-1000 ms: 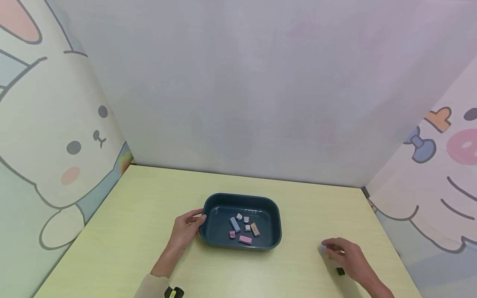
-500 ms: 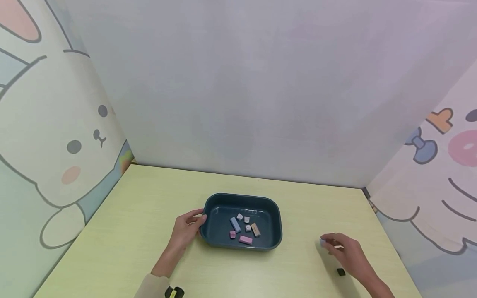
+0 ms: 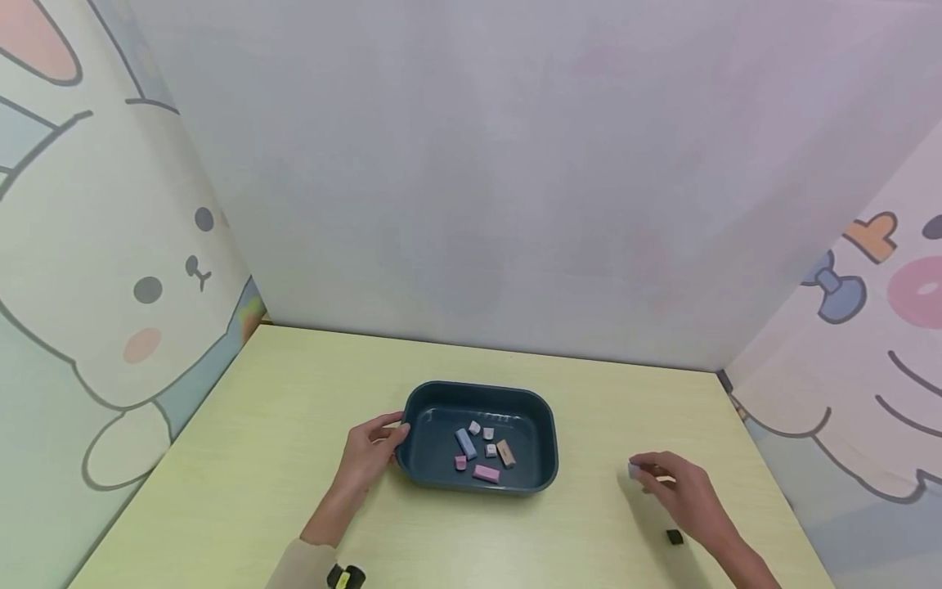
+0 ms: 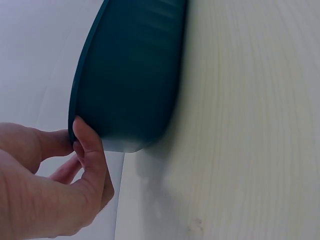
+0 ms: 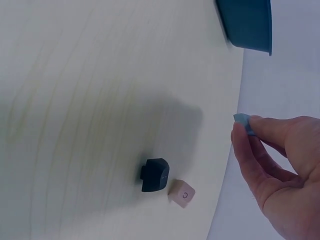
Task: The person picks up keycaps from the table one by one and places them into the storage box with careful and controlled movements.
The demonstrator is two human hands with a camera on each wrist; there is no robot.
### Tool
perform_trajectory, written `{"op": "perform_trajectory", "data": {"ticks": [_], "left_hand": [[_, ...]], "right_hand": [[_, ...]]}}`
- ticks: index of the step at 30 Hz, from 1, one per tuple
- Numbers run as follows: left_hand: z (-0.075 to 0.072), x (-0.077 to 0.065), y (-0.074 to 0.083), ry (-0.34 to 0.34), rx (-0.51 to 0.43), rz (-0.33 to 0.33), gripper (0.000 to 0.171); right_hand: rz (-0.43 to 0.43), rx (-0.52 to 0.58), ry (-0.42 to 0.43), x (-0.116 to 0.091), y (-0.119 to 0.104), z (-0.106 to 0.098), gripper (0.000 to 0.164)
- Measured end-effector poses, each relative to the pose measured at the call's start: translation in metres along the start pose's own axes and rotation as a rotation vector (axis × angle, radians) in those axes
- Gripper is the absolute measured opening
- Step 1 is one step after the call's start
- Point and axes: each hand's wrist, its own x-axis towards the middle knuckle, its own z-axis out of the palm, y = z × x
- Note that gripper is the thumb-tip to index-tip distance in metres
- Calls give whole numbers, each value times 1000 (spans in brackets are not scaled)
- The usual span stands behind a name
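Note:
My left hand grips the left end of a dark teal tray by its rim; the left wrist view shows fingers and thumb pinching the tray wall. Over the table to the right, my right hand pinches a light blue keycap between thumb and fingertips, above the surface. Below that hand lie a black keycap and a pale pink keycap, close together; the head view shows the black one, with the pink one hidden. Inside the tray are several keycaps, including a long blue one and a long pink one.
A pale yellow-green wooden table carries everything. A plain light wall stands behind it, with cartoon-printed panels at both sides. A black and yellow device sits at the left wrist.
My right hand, with the light blue keycap, has shifted slightly up and away in the head view. The left hand and the tray have stayed practically still.

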Motion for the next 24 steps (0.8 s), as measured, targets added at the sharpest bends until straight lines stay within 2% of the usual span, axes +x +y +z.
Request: {"op": "perform_trajectory", "data": {"ticks": [6,15,24], "left_hand": [[0,0,1,2,-2,4,37],[0,0,-1,4,8,6,38],[-1,2,-2,0,-8,0,37]], "right_hand": [[1,-24,15,4,-4,-1,18],[3,62,-6,11,-13,-3,21],[45,62,-33,18,-18,0,21]]}}
